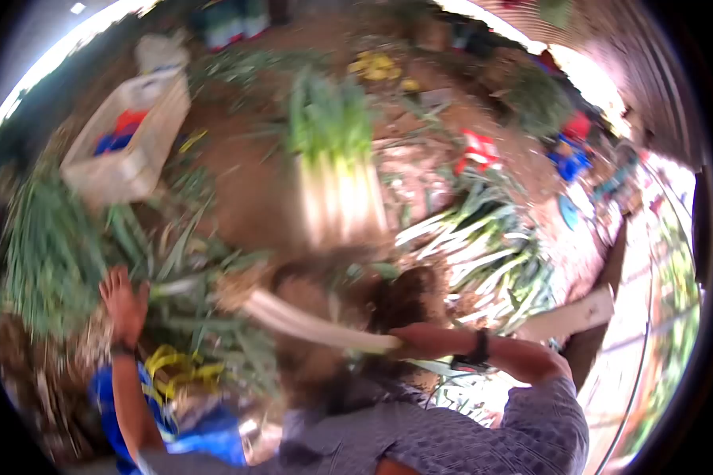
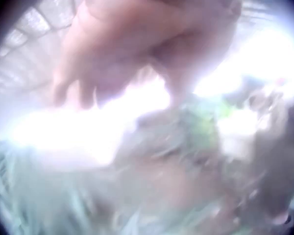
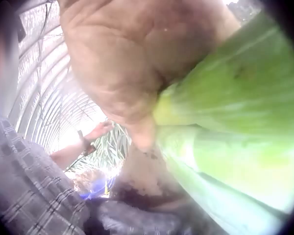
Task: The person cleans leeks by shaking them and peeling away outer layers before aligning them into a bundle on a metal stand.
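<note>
In the head view my right hand (image 1: 424, 340) grips a couple of leeks (image 1: 313, 321) by the upper part of their stalks. Their pale shafts point left and end in brown roots. Close up in the right wrist view, the thumb and palm of the right hand (image 3: 132, 63) wrap around thick green leaf bases (image 3: 235, 112). My left hand (image 1: 124, 305) reaches out with spread fingers at the edge of a heap of untrimmed leeks (image 1: 51, 245). The left wrist view is blurred; the left hand (image 2: 147, 44) hangs there with nothing visible in its fingers.
A neat row of leeks (image 1: 341, 174) lies ahead on brown ground. More loose leeks (image 1: 491, 245) are piled to the right, near a wooden board (image 1: 566, 317). A white crate (image 1: 139, 154) stands at the far left. Yellow straps (image 1: 182, 372) and blue plastic (image 1: 206, 435) lie at lower left.
</note>
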A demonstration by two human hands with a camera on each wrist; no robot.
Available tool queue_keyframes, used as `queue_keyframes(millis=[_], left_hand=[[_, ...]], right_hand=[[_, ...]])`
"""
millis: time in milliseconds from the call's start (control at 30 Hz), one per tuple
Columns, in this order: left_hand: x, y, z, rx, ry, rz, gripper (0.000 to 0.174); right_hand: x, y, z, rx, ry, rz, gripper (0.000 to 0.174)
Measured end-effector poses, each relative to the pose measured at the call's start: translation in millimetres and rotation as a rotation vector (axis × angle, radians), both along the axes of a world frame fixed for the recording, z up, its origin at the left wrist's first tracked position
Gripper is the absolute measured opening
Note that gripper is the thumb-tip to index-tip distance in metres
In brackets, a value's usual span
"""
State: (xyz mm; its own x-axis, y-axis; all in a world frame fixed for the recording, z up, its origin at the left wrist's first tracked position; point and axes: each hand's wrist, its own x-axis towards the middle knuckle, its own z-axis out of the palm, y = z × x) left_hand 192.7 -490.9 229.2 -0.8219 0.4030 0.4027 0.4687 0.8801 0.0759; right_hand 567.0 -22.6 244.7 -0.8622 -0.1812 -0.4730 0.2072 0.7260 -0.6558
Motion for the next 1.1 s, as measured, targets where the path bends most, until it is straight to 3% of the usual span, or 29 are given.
queue_keyframes(millis=[67,100,133,167,233,267,333,433,467,567,633,700,733,833,933,1033,1100], left_hand=[[54,85,40,0.071,-0.019,-0.325,0.068],[79,129,68,0.07,-0.225,-0.722,0.068],[107,159,66,0.099,-0.054,-0.941,0.072],[129,183,63,0.028,-0.061,-1.043,0.072],[142,222,46,-0.105,-0.323,-1.138,0.059],[142,236,50,-0.146,-0.404,-1.141,0.053],[140,258,58,-0.235,-0.576,-1.124,0.041],[144,288,62,-0.034,-0.852,-1.216,0.032],[141,300,54,0.039,-0.832,-1.325,0.027],[146,321,46,0.277,-0.984,-1.259,0.027],[146,334,54,0.351,-1.037,-1.215,0.025],[154,343,80,0.545,-1.103,-1.125,0.021],[156,349,96,0.601,-1.125,-1.068,0.019],[138,380,110,0.865,-1.107,-1.021,0.016],[98,418,113,0.968,-1.026,-1.019,0.021],[42,469,105,1.016,-0.867,-0.983,0.025],[3,507,95,1.097,-0.818,-0.938,0.028]], right_hand=[[-9,2,-18,0.017,0.115,0.018,0.037],[-12,4,-12,-0.057,0.226,0.027,0.032],[-16,8,-4,-0.131,0.341,0.059,0.027],[-21,15,8,-0.064,0.403,0.086,0.025],[-28,24,41,0.057,0.503,0.147,0.021],[-32,24,73,0.219,0.322,0.128,0.02],[-31,37,103,0.533,0.403,0.145,0.018],[-30,51,130,0.911,0.569,0.234,0.017],[-32,50,152,1.025,0.608,0.249,0.016],[-44,62,173,1.367,0.895,0.208,0.019],[-41,62,187,1.251,1.175,0.074,0.025],[-32,27,216,0.71,1.429,-0.122,0.032],[-34,31,195,0.525,1.502,-0.162,0.039],[-41,39,136,0.256,1.139,-0.353,0.042],[-62,62,70,0.039,0.902,-0.493,0.051],[-103,73,32,-0.289,0.784,-0.629,0.056],[-144,90,12,-0.381,0.85,-0.58,0.056]])
